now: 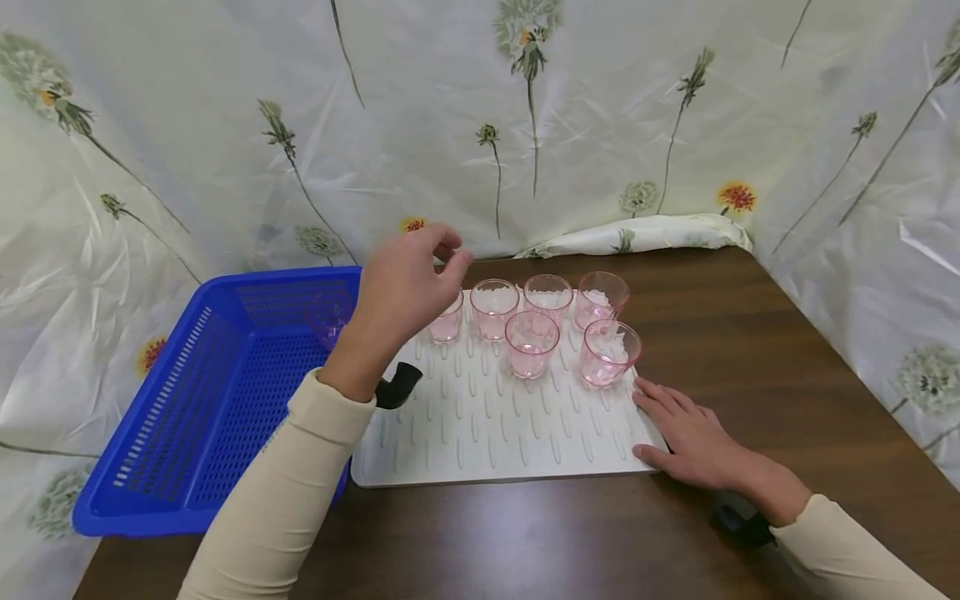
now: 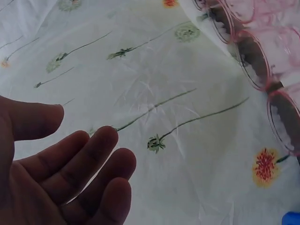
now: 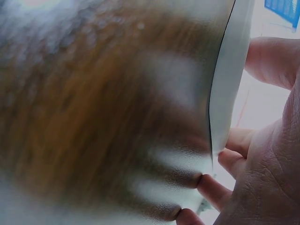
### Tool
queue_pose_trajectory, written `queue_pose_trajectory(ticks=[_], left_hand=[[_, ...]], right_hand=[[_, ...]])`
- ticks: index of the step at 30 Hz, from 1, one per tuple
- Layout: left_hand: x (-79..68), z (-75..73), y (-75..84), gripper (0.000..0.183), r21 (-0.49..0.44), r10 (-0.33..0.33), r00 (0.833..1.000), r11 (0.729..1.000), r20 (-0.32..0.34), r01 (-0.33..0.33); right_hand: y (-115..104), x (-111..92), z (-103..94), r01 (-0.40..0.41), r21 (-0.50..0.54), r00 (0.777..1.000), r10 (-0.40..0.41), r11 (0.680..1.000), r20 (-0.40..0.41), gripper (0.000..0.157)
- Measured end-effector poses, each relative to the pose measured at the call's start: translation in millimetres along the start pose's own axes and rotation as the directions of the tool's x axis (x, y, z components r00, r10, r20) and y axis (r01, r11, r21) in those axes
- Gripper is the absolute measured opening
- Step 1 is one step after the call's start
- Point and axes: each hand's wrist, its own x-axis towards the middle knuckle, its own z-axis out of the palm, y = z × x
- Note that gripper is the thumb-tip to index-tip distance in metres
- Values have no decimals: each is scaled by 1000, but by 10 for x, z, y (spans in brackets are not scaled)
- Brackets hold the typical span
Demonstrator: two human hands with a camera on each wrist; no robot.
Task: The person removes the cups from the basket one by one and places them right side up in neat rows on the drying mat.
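Observation:
My left hand (image 1: 405, 279) is raised over the back left of a white ribbed tray (image 1: 465, 442), its fingers loosely bent and holding nothing. In the left wrist view the left fingers (image 2: 101, 154) are apart from the thumb. Below and behind this hand stands a pink clear glass (image 1: 446, 327), partly covered by it. Several more pink glasses stand on the tray, one alone in front (image 1: 532, 350) and another at the right (image 1: 606, 358). My right hand (image 1: 693, 442) rests against the tray's right edge with fingers extended; the right wrist view shows its fingertips (image 3: 213, 190) touching the rim.
A blue perforated basket (image 1: 225, 292) stands left of the tray, with a pink glass (image 1: 327, 321) at its back right. The brown wooden table (image 1: 720, 333) carries both. A flower-printed white sheet (image 1: 420, 125) surrounds the back and sides, bunched along the table's rear edge.

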Motion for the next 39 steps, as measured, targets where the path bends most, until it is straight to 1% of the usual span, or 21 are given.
queue_pose_trajectory(ticks=[2,5,7,9,11,14,16,18,21,23,25,27,31,34,36,39], left_hand=[[13,-73,-72,29,69,22,999,997,42,-25],[34,-185,-253,27,158,15,996,987,85,-28],[48,-240,-437,27,203,-16,996,979,93,-3],[50,-282,-650,27,219,-65,993,975,95,43],[37,-320,-873,29,218,-128,987,970,102,103],[13,-347,-1181,32,193,-238,964,958,121,212],[1,-342,-1358,35,174,-279,952,951,128,255],[-5,-320,-1512,36,143,-284,950,954,133,265],[-12,-241,-1730,38,89,-245,962,968,120,235],[-13,-184,-1847,41,69,-226,967,973,117,219],[-16,-124,-1955,45,74,-228,966,973,120,221],[-22,-83,-2024,52,87,-245,958,968,147,234],[-48,-28,-2118,60,109,-302,930,952,211,284],[-65,-3,-2156,63,109,-333,913,943,235,316],[-63,11,-2178,64,104,-337,909,941,243,321],[-47,45,-2201,65,90,-331,909,943,252,319]], right_hand=[[-5,0,-2,0,2,1000,0,1000,2,80],[-3,1,-3,6,2,1000,-6,1000,-2,80],[-4,-3,-5,0,-1,1000,0,1000,1,80],[1,-9,-5,-3,-4,1000,3,1000,2,80],[3,-6,-14,0,-8,1000,0,1000,1,80],[4,-8,-24,10,-11,1000,-11,1000,-4,79],[8,-11,-22,17,-12,1000,-17,1000,-9,79],[9,-11,-17,17,-10,1000,-17,1000,-9,80],[7,-9,-12,15,-7,1000,-15,1000,-7,80],[1,-3,-16,12,-5,1000,-12,1000,-3,80],[-5,-1,-21,11,-4,1000,-11,1000,-2,80],[-10,-1,-24,11,-3,1000,-11,1000,0,80],[-21,-4,-32,17,-1,1000,-17,1000,-6,78],[-27,-6,-42,22,2,1000,-22,1000,-11,76],[-29,-7,-47,16,2,1000,-16,1000,-8,77],[-27,-6,-47,6,1,1000,-6,1000,1,79]])
